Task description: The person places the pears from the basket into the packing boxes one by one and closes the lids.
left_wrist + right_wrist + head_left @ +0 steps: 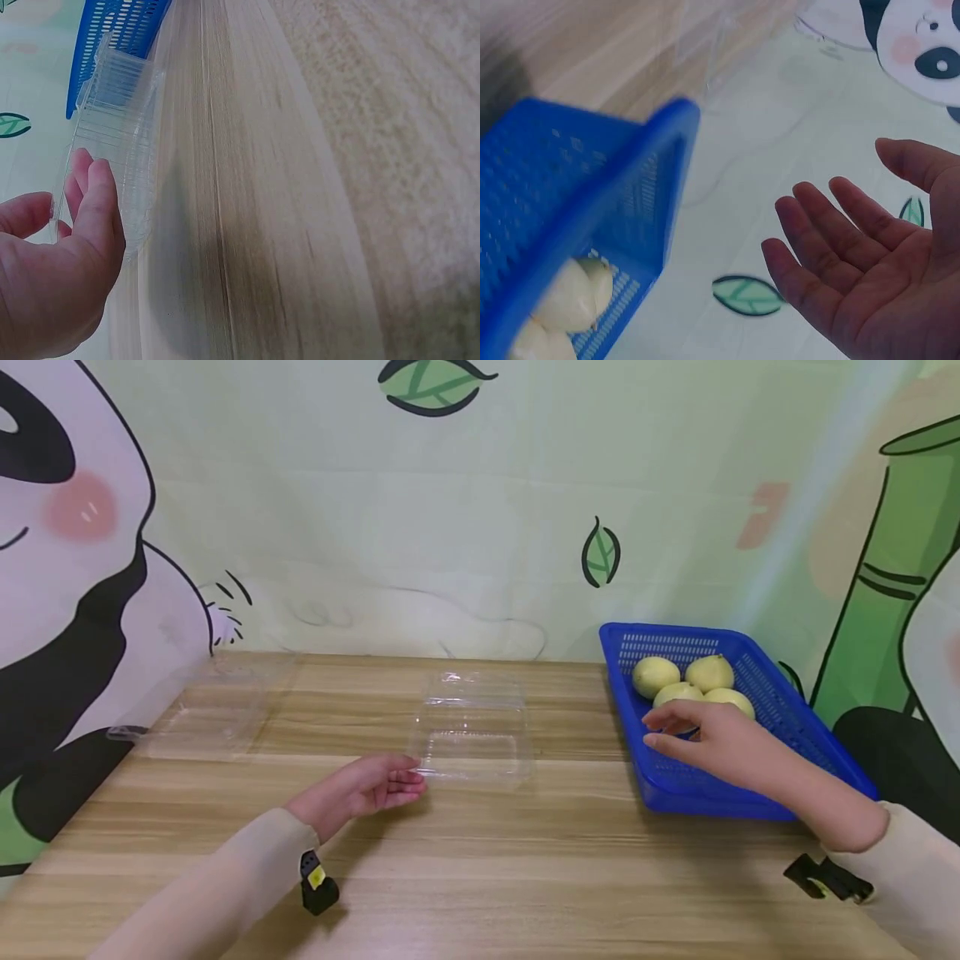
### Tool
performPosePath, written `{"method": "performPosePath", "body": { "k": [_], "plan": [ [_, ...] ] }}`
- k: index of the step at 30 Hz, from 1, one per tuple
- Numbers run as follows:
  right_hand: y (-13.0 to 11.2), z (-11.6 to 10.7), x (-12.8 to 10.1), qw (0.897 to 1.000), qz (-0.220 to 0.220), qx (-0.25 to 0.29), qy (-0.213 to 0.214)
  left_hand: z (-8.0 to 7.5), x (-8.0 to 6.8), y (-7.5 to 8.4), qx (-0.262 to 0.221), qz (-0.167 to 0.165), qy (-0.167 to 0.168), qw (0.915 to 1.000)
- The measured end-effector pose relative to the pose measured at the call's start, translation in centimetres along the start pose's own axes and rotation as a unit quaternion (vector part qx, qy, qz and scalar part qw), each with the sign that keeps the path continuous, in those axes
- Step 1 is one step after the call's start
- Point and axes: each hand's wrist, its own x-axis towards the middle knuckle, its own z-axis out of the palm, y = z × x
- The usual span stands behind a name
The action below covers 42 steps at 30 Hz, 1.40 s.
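In the head view my left hand (378, 785) pinches the near left corner of a clear plastic clamshell box (472, 752) between thumb and fingers. The left wrist view shows the box's edge (112, 127) running away from that hand (67, 247). My right hand (708, 739) is over a blue plastic basket (817, 743), fingers loosely bent and holding nothing. Several pale yellow round fruits (656, 677) lie in the basket, partly hidden behind this hand. From the right wrist, the palm (877, 262) faces the camera with fingers spread beside the basket rim (622, 180).
Another clear plastic box (206, 714) stands at the far left of the wooden table (480, 877). Behind the table hangs a printed cloth (480, 527) with pandas and leaves. The basket stands at the table's back right, close to the cloth.
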Motion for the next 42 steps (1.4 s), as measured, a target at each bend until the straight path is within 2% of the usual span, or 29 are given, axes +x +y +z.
{"method": "performPosePath", "body": {
  "k": [10,19,25,32,42],
  "plan": [
    [2.1,-3.5,2.0,0.998,0.049,-0.017,-0.022,-0.1,0.1,0.0,0.008,-0.006,0.001,1.0000],
    [4.7,-4.9,4.8,0.995,0.083,0.011,-0.054,-0.4,0.1,0.0,0.008,-0.005,0.001,1.0000],
    [6.7,-5.2,6.4,0.993,0.098,0.001,-0.067,-0.2,-0.1,0.1,0.008,-0.006,0.001,0.9999],
    [9.1,-5.2,7.7,0.987,0.134,0.018,-0.088,-0.1,-0.2,0.2,0.008,-0.004,0.002,1.0000],
    [12.3,-4.0,9.0,0.978,0.161,0.010,-0.134,-0.1,-0.3,0.1,0.002,-0.004,0.003,1.0000]
  ]
}}
